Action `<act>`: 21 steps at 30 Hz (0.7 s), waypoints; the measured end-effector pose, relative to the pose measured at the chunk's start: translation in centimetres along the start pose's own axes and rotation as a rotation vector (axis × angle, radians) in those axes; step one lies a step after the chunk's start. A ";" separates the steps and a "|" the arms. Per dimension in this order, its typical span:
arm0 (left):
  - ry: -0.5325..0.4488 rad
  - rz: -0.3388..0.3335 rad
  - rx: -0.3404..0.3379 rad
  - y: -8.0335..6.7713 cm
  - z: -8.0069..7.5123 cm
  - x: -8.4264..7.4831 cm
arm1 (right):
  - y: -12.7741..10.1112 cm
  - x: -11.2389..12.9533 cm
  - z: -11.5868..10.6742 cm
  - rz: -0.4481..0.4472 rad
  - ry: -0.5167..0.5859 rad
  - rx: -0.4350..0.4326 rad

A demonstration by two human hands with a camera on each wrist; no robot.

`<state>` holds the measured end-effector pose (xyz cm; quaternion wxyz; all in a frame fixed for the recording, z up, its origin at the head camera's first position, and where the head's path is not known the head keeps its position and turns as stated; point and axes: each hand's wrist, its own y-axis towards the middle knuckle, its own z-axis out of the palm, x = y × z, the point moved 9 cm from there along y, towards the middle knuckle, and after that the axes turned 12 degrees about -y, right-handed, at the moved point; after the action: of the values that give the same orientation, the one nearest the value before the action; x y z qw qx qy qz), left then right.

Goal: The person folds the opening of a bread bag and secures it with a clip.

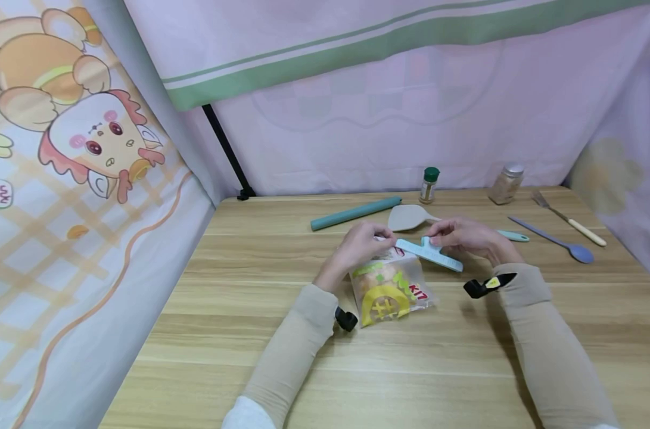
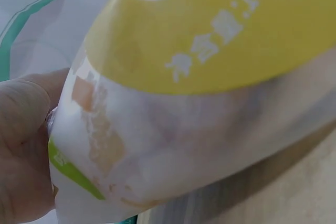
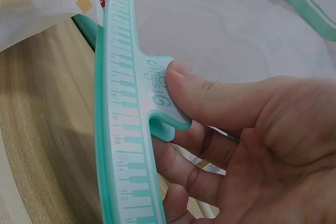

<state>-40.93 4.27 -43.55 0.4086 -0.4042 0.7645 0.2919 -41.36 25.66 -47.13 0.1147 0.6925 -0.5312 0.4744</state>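
Observation:
My left hand (image 1: 363, 245) grips the top of a clear snack bag (image 1: 389, 286) printed in yellow and green, lifted with its top towards the back. In the left wrist view the snack bag (image 2: 157, 145) fills most of the picture, the left thumb at its edge. My right hand (image 1: 472, 238) pinches the handle tabs of a long mint bag clip (image 1: 432, 255). Piano keys and ruler numbers mark the bag clip (image 3: 123, 108) in the right wrist view. The clip's far end meets the bag's top corner, right by the left fingertips.
Behind the hands lie a teal rolled cylinder (image 1: 357, 213) and a pale spatula (image 1: 407, 217). A green-capped spice jar (image 1: 429, 185) and a silver-lidded jar (image 1: 507, 185) stand at the back edge. To the right are a blue spoon (image 1: 577, 252) and a fork (image 1: 587, 231).

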 end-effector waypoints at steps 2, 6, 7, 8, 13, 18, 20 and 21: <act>-0.004 0.005 0.007 0.1 -0.1 0.0 | 0.0 0.0 -0.1 0.000 0.003 -0.006; 0.000 0.022 0.010 0.3 -0.3 -0.2 | -0.2 0.1 -0.2 -0.004 0.009 -0.015; -0.003 0.027 0.012 0.3 -0.3 -0.2 | -0.2 0.2 -0.2 -0.004 0.007 -0.015; -0.007 0.032 0.014 0.4 -0.3 -0.3 | -0.2 0.3 -0.1 -0.004 0.006 -0.017; -0.046 0.035 0.014 0.3 -0.4 -0.3 | -0.4 1.0 0.0 -0.022 -0.024 -0.023; -0.061 0.037 0.002 0.2 -0.8 -0.1 | -0.3 1.5 0.2 -0.032 -0.042 -0.030; -0.062 0.038 0.014 0.2 -0.9 -0.1 | -0.2 1.3 0.2 -0.024 -0.046 -0.033; -0.060 0.034 0.028 0.2 -1.0 0.0 | -0.2 1.3 0.2 -0.019 -0.046 -0.034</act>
<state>-41.44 3.62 -43.03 0.4322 -0.3763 0.7626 0.3001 -41.14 24.81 -46.18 0.1187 0.7061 -0.5350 0.4485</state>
